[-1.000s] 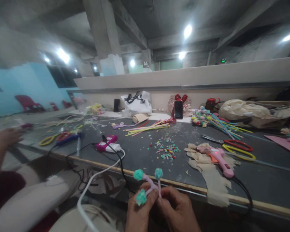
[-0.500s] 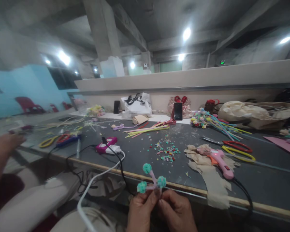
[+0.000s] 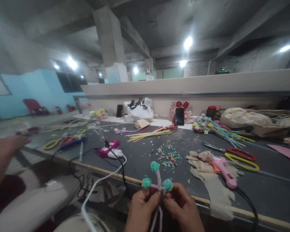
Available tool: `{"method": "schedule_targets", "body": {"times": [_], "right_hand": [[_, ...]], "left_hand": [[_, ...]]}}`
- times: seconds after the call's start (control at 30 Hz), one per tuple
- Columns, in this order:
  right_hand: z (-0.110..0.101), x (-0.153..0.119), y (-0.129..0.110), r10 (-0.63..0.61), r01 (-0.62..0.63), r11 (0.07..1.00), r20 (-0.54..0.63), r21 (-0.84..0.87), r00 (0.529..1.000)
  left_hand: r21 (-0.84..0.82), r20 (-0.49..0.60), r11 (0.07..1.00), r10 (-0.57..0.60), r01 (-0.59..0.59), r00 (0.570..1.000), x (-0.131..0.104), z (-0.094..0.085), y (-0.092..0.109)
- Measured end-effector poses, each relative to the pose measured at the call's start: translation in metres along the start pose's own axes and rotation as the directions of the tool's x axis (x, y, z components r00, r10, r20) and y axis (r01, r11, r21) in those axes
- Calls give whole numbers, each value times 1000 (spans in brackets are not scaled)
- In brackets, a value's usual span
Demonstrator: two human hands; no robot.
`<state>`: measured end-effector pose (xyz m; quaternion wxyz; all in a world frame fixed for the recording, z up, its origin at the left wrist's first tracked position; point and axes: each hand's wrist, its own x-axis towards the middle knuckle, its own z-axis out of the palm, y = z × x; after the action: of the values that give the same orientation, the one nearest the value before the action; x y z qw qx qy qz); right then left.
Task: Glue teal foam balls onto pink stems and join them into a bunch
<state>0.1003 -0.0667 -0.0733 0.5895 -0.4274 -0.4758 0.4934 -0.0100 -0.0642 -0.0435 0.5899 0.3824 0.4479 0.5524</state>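
A branching stem of pale lilac pipe cleaner (image 3: pixel 159 176) with three fuzzy teal balls (image 3: pixel 155 166) at its tips is held upright over the table's front edge. My left hand (image 3: pixel 142 207) pinches it near the fork, just beneath the left ball. On the other side, my right hand (image 3: pixel 181 204) has thumb and fingers closed on the branch under the right ball. Two lilac strands hang down between the hands. Beyond them, small teal, red and white snippets (image 3: pixel 169 154) lie scattered on the dark tabletop (image 3: pixel 140 154).
A pink glue gun (image 3: pixel 223 170) rests on crumpled tan paper (image 3: pixel 215 196) at right, beside red-and-yellow scissors (image 3: pixel 241 156). A magenta power strip (image 3: pixel 108 149) with cables sits left. Pipe cleaners (image 3: pixel 149 134) lie farther back. Another person's arm (image 3: pixel 4 154) reaches in at far left.
The view has shifted slightly, so the scene sits lower and farther right. The stem is turned a little more upright, and its hanging strands now show below my hands.
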Motion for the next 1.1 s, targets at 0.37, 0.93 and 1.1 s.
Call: {"method": "schedule_targets", "body": {"times": [0.37, 0.93, 1.1], "right_hand": [[7, 1, 11, 195, -175, 934, -35, 310, 980], [-25, 5, -32, 252, -397, 855, 402, 334, 880], [-28, 6, -28, 210, -359, 882, 428, 306, 879]], "left_hand": [[-36, 268, 997, -62, 74, 961, -1, 4, 3], [320, 489, 918, -372, 234, 789, -2, -10, 1], [355, 506, 904, -400, 238, 764, -5, -14, 7]]}}
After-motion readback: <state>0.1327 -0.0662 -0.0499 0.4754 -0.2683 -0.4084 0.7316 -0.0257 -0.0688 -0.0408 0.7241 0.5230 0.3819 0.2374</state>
